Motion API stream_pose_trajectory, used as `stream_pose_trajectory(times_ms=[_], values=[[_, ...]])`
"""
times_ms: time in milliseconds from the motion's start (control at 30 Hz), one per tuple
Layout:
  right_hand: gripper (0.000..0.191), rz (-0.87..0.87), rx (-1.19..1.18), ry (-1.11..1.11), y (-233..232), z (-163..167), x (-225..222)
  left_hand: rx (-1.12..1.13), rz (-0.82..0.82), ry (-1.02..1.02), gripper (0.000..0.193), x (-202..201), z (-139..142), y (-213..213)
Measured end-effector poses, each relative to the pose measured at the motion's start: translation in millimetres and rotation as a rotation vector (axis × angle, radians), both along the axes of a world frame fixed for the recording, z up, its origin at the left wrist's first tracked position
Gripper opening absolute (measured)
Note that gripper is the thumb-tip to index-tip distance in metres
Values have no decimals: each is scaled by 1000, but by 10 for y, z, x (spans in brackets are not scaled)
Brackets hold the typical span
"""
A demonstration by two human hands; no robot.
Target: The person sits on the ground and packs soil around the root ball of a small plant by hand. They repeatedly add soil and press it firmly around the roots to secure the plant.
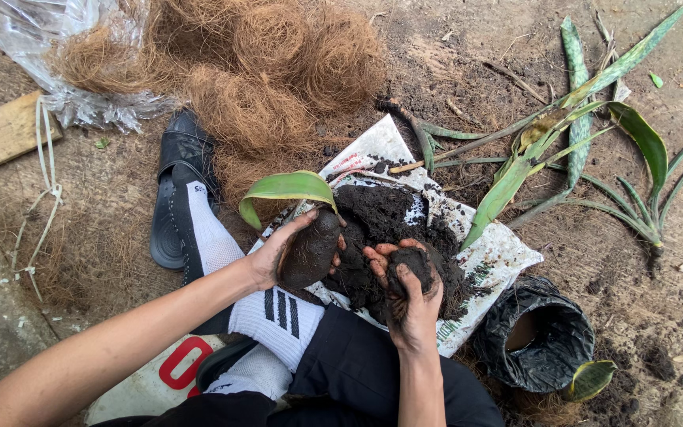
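Dark, damp soil lies heaped on a white printed sack spread flat on the ground at the centre of the view; the left hand cups a rounded ball of soil from which a single broad green leaf curls up toward 12 o'clock, fingers wrapped round its left side; the right hand, just beside it at 3 o'clock, is closed round a smaller clump of soil, its fingers caked in dirt; both hands sit over the near edge of the heap; at 11 o'clock lies a mound of brown coconut fibre with a clear plastic bag at its far left; a black sandal and a white striped sock sit at 9 o'clock of the hands; uprooted long-leaved plants lie at 2 o'clock; a rolled-down black plastic grow bag stands at 4 o'clock.
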State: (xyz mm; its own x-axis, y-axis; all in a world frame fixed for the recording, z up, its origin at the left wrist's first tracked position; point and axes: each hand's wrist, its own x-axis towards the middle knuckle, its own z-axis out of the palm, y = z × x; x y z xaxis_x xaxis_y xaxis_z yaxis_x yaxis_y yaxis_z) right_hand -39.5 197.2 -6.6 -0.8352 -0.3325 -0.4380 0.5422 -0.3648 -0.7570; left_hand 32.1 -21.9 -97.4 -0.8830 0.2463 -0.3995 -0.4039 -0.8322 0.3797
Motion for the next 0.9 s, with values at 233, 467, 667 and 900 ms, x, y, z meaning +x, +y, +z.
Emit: stream_pose_trajectory(times_ms=[233,467,667,900], values=[[37,22,-29,10,36,-68,20,10,-4,11,56,-10,14,1],[32,77,60,44,67,-126,58,26,1,-7,55,-13,20,2],[27,87,-7,107,128,-181,49,24,7,11,54,-13,15,-1],[27,94,100,117,73,-170,62,15,2,0,55,-8,19,-2]])
